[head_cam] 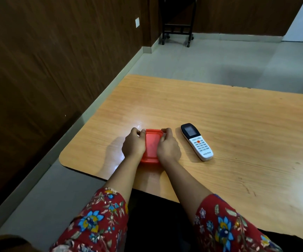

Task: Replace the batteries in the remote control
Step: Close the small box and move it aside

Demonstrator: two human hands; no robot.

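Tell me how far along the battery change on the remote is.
Nothing looks done yet. The left hand and right hand grip the lidded red box at its far corners. The remote lies face up beside it, untouched; swapping its batteries remains.

One remote control [197, 141], one seemingly lidded red box [152, 145], two hands [133, 144] [168, 147], one table [238, 115].

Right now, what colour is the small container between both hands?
Red. The small rectangular plastic container shows best in the head view.
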